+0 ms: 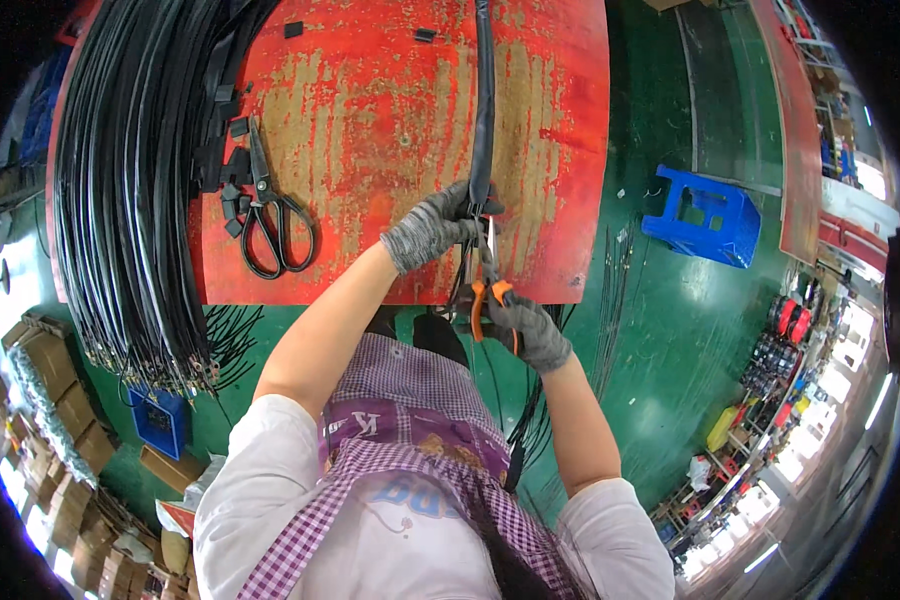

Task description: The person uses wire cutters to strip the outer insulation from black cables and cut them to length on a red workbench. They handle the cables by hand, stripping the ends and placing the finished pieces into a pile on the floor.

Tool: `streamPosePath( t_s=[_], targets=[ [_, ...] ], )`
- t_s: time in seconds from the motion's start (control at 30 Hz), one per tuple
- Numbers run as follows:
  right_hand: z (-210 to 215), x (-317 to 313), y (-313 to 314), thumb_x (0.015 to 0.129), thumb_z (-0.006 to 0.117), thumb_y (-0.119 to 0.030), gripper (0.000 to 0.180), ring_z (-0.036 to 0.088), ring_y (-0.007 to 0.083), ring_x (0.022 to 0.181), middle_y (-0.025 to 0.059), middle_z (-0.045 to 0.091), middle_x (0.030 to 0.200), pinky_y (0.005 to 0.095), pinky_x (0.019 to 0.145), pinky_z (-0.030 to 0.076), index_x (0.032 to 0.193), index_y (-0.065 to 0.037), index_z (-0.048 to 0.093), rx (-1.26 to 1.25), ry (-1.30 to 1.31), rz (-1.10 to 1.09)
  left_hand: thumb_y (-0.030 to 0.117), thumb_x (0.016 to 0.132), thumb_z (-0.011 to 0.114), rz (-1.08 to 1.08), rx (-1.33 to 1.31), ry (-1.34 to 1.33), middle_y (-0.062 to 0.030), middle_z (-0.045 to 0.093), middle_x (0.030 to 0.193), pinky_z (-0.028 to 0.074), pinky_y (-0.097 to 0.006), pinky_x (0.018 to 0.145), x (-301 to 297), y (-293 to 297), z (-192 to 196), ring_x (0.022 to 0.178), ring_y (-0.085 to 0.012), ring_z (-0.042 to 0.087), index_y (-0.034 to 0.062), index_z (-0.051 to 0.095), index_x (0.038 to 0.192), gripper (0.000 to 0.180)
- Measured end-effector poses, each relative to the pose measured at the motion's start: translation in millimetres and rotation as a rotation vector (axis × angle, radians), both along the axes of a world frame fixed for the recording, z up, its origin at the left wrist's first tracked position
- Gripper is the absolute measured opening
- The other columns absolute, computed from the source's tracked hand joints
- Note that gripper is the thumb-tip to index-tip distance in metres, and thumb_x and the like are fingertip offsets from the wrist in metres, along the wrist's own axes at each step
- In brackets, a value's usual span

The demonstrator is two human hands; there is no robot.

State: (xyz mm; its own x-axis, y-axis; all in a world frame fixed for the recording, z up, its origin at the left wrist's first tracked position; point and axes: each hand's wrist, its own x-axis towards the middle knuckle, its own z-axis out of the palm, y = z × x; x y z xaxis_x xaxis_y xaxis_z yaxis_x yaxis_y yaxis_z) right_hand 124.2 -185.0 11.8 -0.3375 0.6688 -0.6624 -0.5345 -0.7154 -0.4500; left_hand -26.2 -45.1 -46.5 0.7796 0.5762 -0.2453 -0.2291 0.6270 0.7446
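Observation:
A long black cable bundle (483,110) runs from the far edge of the table down to its near edge. My left hand (432,227), in a grey glove, is closed around the bundle near its lower end, where loose black wires hang out. In my right hand (533,333), also gloved, is a pair of pliers (480,310) with orange handles. Its narrow metal jaws point away from me and lie right beside the bundle, just below my left fingers. Whether the jaws touch a wire is too small to tell.
The worn red table (360,130) bears black-handled scissors (270,215), small black pieces (235,170) and, at its left, a thick heap of black cables (135,190) hanging over the near edge. On the green floor stand a blue stool (705,215) and a blue crate (160,420).

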Motion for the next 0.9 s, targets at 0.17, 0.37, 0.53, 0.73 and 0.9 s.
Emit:
streamPosePath(
  t_s=[0.17, 0.37, 0.53, 0.73, 0.9],
  targets=[
    [-16, 3, 17, 0.074, 0.058, -0.021, 0.045, 0.055, 0.0235, 0.091, 0.0097, 0.055, 0.097, 0.0366, 0.083, 0.044, 0.112, -0.002, 0.043, -0.05, 0.095, -0.05, -0.001, 0.077, 0.053, -0.037, 0.073, 0.134, -0.0069, 0.051, 0.109, 0.042, -0.032, 0.087, 5, -2, 4, 0.097, -0.0171, 0.053, 0.0053, 0.036, 0.121, 0.047],
    [-30, -13, 30, 0.076, 0.055, -0.024, 0.034, 0.055, 0.0179, 0.075, 0.0081, 0.056, 0.083, 0.0302, 0.067, 0.046, 0.1, -0.001, 0.05, 0.008, -0.301, -0.117, 0.0, 0.08, 0.051, 0.022, 0.181, 0.22, -0.0046, 0.051, 0.107, 0.041, -0.027, 0.087, 9, -16, -18, 0.096, -0.0134, 0.051, 0.0042, 0.04, 0.117, 0.039],
    [-24, -18, 17, 0.078, 0.056, -0.024, 0.022, 0.049, 0.0095, 0.06, 0.0028, 0.055, 0.073, 0.0231, 0.053, 0.039, 0.085, -0.003, 0.058, -0.068, -0.544, -0.198, 0.003, 0.083, 0.047, -0.018, -0.16, 0.471, -0.0035, 0.051, 0.105, 0.038, -0.025, 0.085, 4, -87, -17, 0.095, -0.0123, 0.047, 0.0037, 0.042, 0.116, 0.033],
    [-25, -11, -51, 0.074, 0.051, -0.013, 0.018, 0.048, 0.0144, 0.049, 0.0053, 0.051, 0.062, 0.0263, 0.04, 0.039, 0.089, -0.003, 0.047, -0.123, -0.602, -0.141, 0.014, 0.081, 0.049, -0.286, 0.391, 0.611, -0.0163, 0.056, 0.09, 0.043, -0.033, 0.073, -18, -177, -11, 0.081, -0.0217, 0.054, 0.0005, 0.044, 0.111, 0.032],
    [-57, -17, -71, 0.072, 0.051, -0.006, 0.007, 0.046, 0.0129, 0.046, 0.0035, 0.048, 0.057, 0.0262, 0.04, 0.036, 0.079, -0.004, 0.048, -0.19, -0.776, -0.076, 0.02, 0.081, 0.046, -0.293, 0.506, 0.714, -0.02, 0.056, 0.083, 0.043, -0.039, 0.065, -9, -199, -38, 0.076, -0.0348, 0.054, 0.0038, 0.048, 0.103, 0.027]
  ],
)
